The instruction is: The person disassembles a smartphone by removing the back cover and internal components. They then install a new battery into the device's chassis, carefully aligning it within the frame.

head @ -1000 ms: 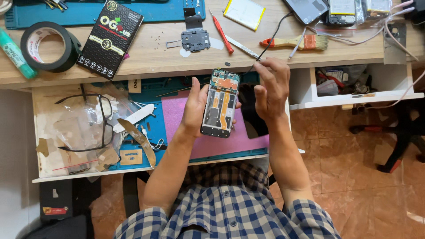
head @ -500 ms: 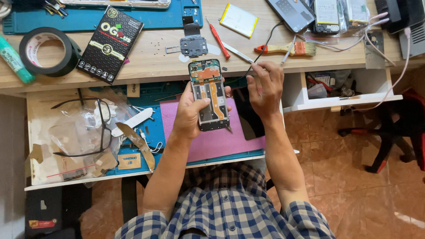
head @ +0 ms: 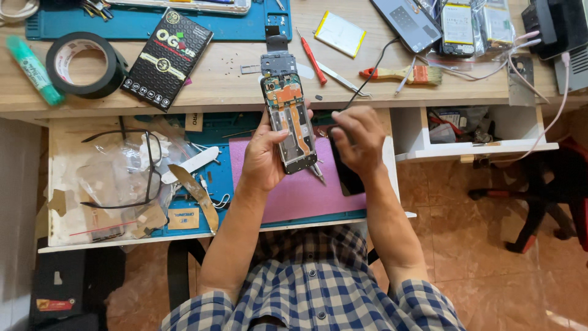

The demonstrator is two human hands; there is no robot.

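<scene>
My left hand point(head: 264, 154) grips an opened phone point(head: 289, 120), back cover off, with orange and dark internals facing up. It is held upright over the pink mat point(head: 300, 196) in the pulled-out drawer. My right hand point(head: 358, 141) is just right of the phone, fingers curled on a thin metal tool point(head: 318, 171) whose tip shows below the phone's lower right corner. A black flat piece point(head: 344, 175) lies under my right hand on the mat.
On the wooden desk point(head: 233, 86) lie a black tape roll point(head: 86, 64), a black packet point(head: 166, 41), a red screwdriver point(head: 311, 55), a brush point(head: 404, 75), a battery point(head: 340, 33) and spare phones point(head: 411, 21). A blue mat point(head: 202, 184) holds clutter at left. A small drawer point(head: 471, 132) stands open at right.
The phone in my left hand has moved up and slightly left toward the desk edge. My right hand dropped from the phone's top to its lower right side.
</scene>
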